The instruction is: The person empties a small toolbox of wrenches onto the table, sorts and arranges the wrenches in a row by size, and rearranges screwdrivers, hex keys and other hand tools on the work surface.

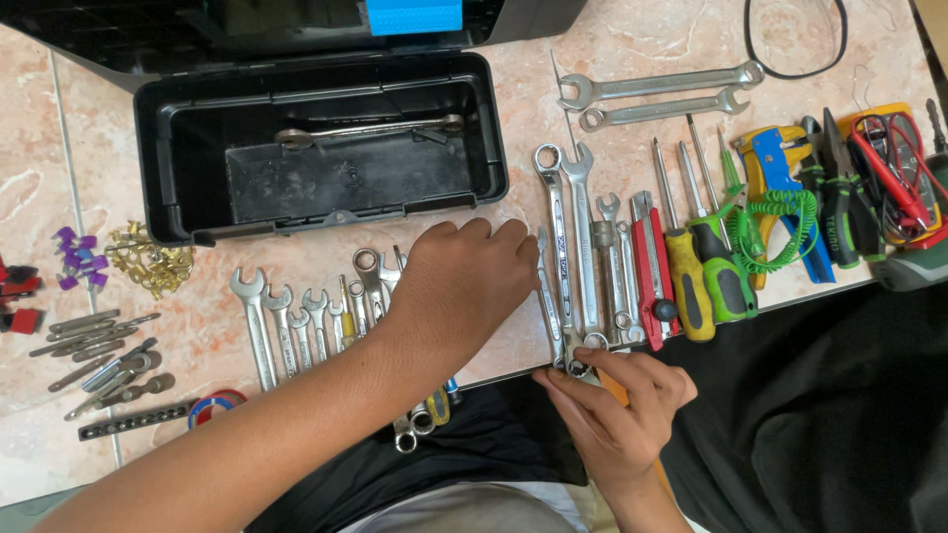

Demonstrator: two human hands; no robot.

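Gripping is happening at the near edge of the pink marble-patterned bench (pixel 632 39): the person's right hand (pixel 617 400) is closing thumb and fingers on the lower ends of the long silver combination wrenches (pixel 571 247), which are lying side by side and pointing toward the far edge. An orange handle (pixel 614 387) is showing under the fingers; whether it is being held cannot be told. The left hand (pixel 464 281) is lying palm down, fingers loosely curled, on the bench beside those wrenches, covering the end of a row of smaller silver spanners (pixel 296 326); it is not seen grasping anything.

Behind the left hand, toward the far edge, an open black plastic toolbox (pixel 158 178) is standing with one silver wrench (pixel 365 130) lying inside. Red, yellow and green-handled screwdrivers (pixel 691 286) are lying just right of the long wrenches.

Judging from this, sorting or gathering wrenches is under way; lifting them cleanly would call for a firmer pinch on the shafts.
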